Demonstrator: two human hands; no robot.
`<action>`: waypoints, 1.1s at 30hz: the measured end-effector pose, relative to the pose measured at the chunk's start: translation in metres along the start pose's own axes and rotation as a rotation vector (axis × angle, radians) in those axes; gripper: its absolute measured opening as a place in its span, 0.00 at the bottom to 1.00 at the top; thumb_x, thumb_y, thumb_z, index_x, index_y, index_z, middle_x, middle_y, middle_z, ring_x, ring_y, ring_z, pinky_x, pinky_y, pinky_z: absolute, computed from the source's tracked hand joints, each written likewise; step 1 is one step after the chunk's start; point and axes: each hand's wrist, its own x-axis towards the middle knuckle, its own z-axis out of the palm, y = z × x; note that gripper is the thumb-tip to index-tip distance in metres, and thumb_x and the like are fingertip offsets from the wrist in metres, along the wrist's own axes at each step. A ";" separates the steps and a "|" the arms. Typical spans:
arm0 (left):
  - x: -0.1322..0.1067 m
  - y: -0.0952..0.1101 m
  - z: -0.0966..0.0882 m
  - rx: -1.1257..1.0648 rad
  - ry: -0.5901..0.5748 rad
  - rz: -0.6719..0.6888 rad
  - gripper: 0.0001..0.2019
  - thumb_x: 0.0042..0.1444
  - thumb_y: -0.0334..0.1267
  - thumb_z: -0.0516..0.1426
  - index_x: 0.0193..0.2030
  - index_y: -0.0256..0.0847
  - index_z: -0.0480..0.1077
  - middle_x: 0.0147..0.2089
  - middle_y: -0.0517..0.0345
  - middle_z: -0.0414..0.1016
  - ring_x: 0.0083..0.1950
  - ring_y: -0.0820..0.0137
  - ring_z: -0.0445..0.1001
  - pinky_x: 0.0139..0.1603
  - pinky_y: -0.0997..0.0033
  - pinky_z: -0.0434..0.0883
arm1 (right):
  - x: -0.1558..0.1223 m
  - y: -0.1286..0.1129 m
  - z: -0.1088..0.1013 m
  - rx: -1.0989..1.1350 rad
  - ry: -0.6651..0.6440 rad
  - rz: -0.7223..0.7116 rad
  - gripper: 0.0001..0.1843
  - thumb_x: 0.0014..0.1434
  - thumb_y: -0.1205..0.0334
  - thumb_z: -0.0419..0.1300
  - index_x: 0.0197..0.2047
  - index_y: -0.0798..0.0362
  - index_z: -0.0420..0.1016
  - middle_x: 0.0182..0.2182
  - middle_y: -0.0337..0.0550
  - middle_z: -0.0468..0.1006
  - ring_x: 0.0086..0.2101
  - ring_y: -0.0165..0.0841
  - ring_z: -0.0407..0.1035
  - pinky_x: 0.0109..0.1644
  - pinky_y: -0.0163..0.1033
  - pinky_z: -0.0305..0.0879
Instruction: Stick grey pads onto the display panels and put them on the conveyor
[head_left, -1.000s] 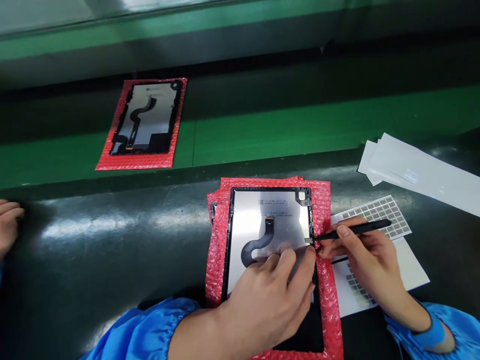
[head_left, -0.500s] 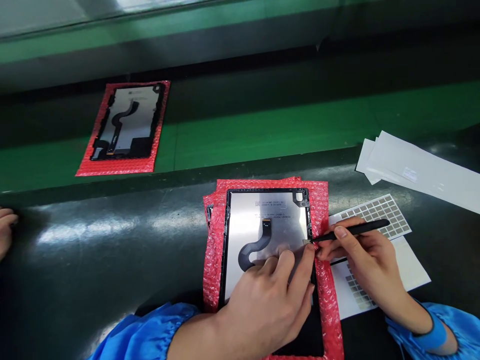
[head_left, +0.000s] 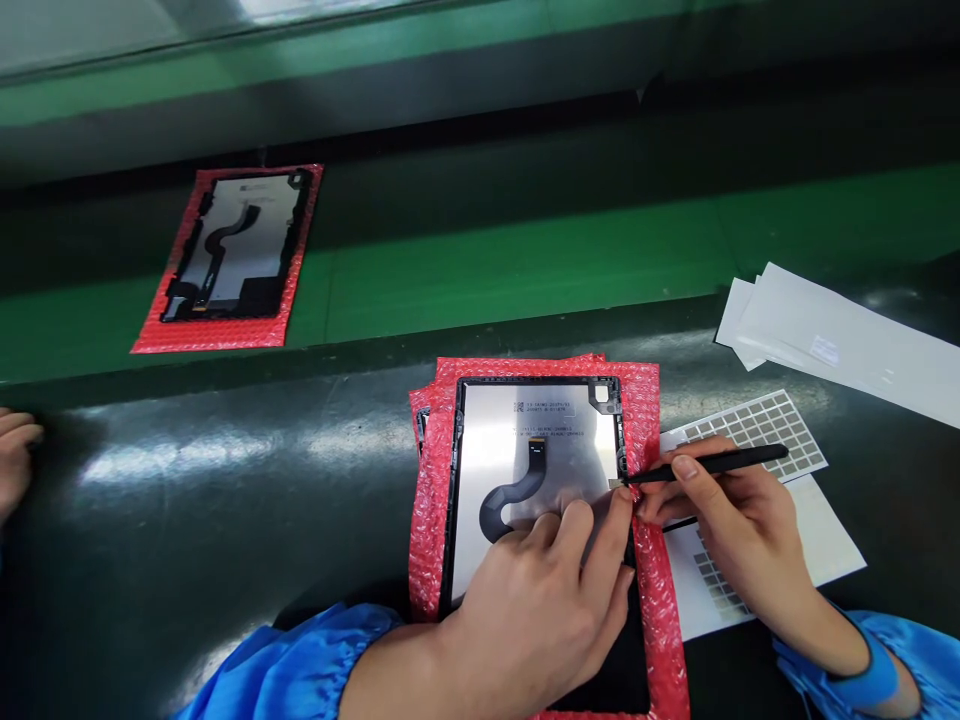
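My left hand (head_left: pixel 536 605) lies over the back of a tablet screen panel (head_left: pixel 480 420) with a silver back and black frame. Its fingers are spread, and the index fingertip presses at the panel's right edge, beside a small grey sticker piece (head_left: pixel 616 484). Black tweezers (head_left: pixel 731 460) are pinched in my right hand (head_left: pixel 750 520), their tip touching that edge by the fingertip. A curved black flex cable (head_left: pixel 517 490) runs across the panel and partly under my left hand. Red bubble wrap (head_left: pixel 660 600) lies beneath the panel.
Sheets of small grey stickers (head_left: pixel 772 430) lie under and beside my right hand. White sheets (head_left: pixel 862 345) sit farther right. Another panel (head_left: pixel 244 240) on red bubble wrap rests on the green conveyor belt (head_left: pixel 450 280). Another person's hand (head_left: pixel 15 455) shows at the left edge.
The far panel on its bubble wrap has shifted left along the green belt. My hands and the tweezers hold nearly the same pose at the panel's edge.
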 end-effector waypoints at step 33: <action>-0.031 -0.105 -0.004 -0.301 0.420 -0.414 0.22 0.71 0.48 0.57 0.68 0.46 0.68 0.72 0.47 0.69 0.72 0.52 0.68 0.73 0.41 0.68 | -0.028 -0.007 -0.091 -0.572 -0.229 -0.142 0.14 0.70 0.48 0.65 0.42 0.50 0.81 0.27 0.43 0.86 0.28 0.38 0.83 0.33 0.37 0.81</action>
